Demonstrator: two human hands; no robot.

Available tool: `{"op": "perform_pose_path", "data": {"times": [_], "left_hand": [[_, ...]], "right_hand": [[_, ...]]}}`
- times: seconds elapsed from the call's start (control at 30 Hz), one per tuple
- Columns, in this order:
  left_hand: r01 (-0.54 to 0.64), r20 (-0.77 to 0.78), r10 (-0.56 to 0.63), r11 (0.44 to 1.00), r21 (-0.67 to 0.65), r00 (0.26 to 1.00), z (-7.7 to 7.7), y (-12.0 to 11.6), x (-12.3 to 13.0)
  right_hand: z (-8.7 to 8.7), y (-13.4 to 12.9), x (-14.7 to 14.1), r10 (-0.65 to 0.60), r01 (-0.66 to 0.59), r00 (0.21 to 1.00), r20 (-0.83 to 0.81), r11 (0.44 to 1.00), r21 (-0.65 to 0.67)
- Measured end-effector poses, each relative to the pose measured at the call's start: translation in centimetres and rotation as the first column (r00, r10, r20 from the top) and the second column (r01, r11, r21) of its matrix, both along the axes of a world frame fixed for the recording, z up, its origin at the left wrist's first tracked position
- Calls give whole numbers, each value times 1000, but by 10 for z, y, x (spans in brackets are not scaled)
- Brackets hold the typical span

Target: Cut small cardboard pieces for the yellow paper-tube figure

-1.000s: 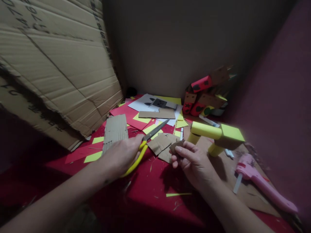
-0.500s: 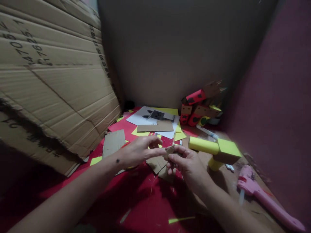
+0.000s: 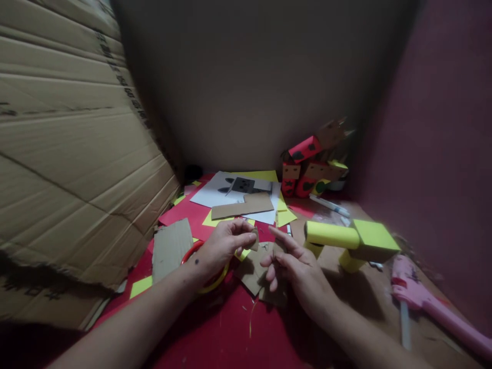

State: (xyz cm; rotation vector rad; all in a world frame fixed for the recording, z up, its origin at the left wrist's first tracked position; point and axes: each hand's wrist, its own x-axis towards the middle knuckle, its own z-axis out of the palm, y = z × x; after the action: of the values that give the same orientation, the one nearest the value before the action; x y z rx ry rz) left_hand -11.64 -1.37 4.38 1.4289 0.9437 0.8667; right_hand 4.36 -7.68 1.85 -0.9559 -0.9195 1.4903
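Observation:
My left hand [image 3: 234, 241] pinches a small cardboard piece [image 3: 254, 240] between thumb and fingers. To its right, my right hand [image 3: 290, 259] has thumb and a finger together on another small piece of cardboard [image 3: 279, 249], its forefinger stretched out. The two hands are apart. Under and between them lie larger cut cardboard pieces [image 3: 249, 271] on the red surface. Red and yellow rings [image 3: 209, 289] show partly behind my left wrist.
A yellow paper-covered tube-and-box figure [image 3: 332, 234] stands right of my hands, beside a pink glue gun [image 3: 418, 289]. Behind are a long cardboard strip [image 3: 240, 206], paper sheets [image 3: 207, 192] and red figures [image 3: 305, 148]. A large cardboard sheet [image 3: 69, 154] rises at left.
My left hand was reaching to the small piece at my right hand; now it has pulled back left with a piece. My right forefinger has straightened. The view has shifted slightly.

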Motion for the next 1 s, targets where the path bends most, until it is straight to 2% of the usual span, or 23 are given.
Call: {"op": "perform_pose_path", "data": {"times": [0.2,0.47,0.67,1.0], "left_hand": [[12,-1,-12,995,-97,1000,-11,-7,2],[4,-42,-9,995,-102,999,-9,-10,6],[10,-45,-14,995,-99,999,-9,-13,7],[47,29,-42,984,-170,999,-8,-16,9]], "right_hand": [[-1,-4,-3,25,-23,998,57,999,-35],[-10,-1,0,96,-95,995,38,995,-42],[-14,0,2,126,-128,991,-53,991,-31],[-18,4,3,151,-156,971,-183,988,-14]]}}
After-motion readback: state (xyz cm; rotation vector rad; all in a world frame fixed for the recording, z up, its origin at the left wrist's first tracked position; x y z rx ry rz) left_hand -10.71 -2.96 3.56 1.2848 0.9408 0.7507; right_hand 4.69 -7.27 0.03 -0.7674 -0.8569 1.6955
